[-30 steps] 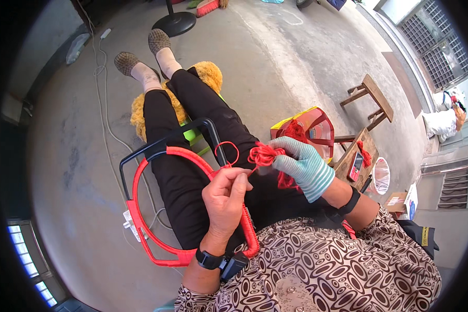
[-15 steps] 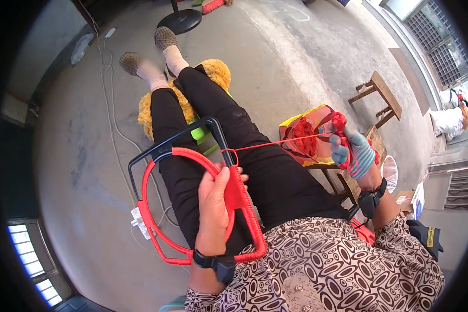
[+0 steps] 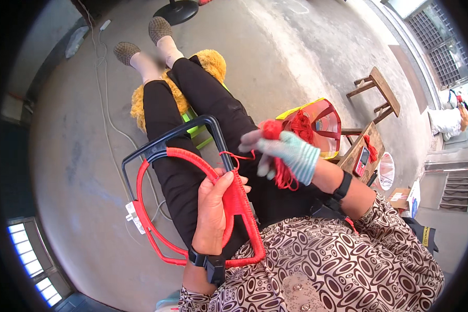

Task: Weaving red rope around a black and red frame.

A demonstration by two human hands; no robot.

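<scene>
Over my lap lies a frame (image 3: 257,236) with a rounded rectangular outline and a ring inside it. Red cord wraps most of it, while its far bar and corner are bare black. My bare left hand (image 3: 213,203) grips the cord-wrapped right side, thumb on top. My right hand (image 3: 288,153), in a striped light-blue glove, is closed around a bundle of red cord (image 3: 283,174), just right of the frame. Some of its fingers are blurred. A short, slack strand of red cord (image 3: 236,155) runs from the frame's black bar toward that bundle.
Right of my legs stands a yellow-edged bag (image 3: 327,125) with more red cord inside. Beside it, a wooden bench (image 3: 354,151) carries a small red device (image 3: 362,161). Farther off is a wooden stool (image 3: 382,91). My feet rest beyond yellow plush (image 3: 210,63). White cables (image 3: 105,99) cross the floor left.
My right hand has come in from the far right to beside the frame, bringing the cord bundle. The taut strand has gone slack. My left hand keeps its hold.
</scene>
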